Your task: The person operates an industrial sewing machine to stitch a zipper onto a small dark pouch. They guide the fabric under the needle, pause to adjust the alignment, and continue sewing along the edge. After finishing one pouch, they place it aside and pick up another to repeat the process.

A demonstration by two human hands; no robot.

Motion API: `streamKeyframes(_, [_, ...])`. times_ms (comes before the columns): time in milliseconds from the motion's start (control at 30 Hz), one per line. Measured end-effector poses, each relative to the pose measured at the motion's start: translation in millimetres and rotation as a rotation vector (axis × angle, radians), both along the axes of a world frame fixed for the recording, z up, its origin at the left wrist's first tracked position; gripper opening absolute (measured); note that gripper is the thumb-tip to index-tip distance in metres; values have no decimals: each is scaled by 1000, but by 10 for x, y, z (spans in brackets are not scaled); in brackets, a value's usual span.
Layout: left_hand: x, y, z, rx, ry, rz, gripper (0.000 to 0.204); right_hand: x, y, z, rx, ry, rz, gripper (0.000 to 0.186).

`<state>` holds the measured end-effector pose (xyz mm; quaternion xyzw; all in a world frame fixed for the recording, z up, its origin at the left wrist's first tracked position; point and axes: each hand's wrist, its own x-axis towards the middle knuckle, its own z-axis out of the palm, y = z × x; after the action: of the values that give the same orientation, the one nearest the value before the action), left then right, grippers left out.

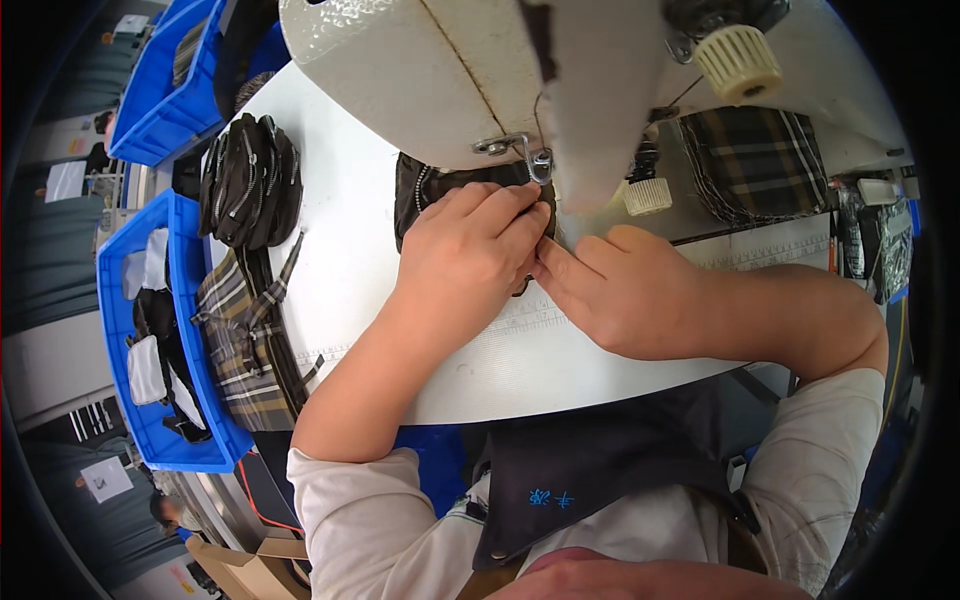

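Note:
A dark fabric piece with a zipper [412, 190] lies on the white sewing table, partly under the sewing machine head [400, 75]. My left hand [468, 250] presses on it from above, fingers bent together and fingertips close to the needle area. From the right, my right hand [625, 290] pinches at the piece's right edge, its fingertips touching those of my left hand. Both hands hide most of the piece, and the needle tip cannot be made out.
To the left lie a stack of dark zippered pieces [250, 182] and plaid fabric pieces [240, 345]. Blue bins [187, 325] stand beyond the table's left edge. A plaid stack [757, 165] sits right of the machine. A ruler strip [780, 250] runs along the table.

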<state>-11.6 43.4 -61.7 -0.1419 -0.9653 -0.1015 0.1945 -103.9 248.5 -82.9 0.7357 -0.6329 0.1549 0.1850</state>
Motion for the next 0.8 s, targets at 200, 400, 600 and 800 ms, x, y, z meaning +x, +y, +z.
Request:
streamKeyframes(200, [-5,4,1,26,-12,-10,35,-15,-10,10,-66,3,16,21])
streamKeyframes(400, [-9,-6,-38,23,16,-23,34,-18,-47,-46,-98,-5,52,28])
streamKeyframes(600, [-34,1,-48,-9,49,-40,34,17,-26,-89,-99,-38,27,33])
streamKeyframes(800, [-14,30,-21,-13,27,-12,35,-43,-35,-56,-92,-10,88,32])
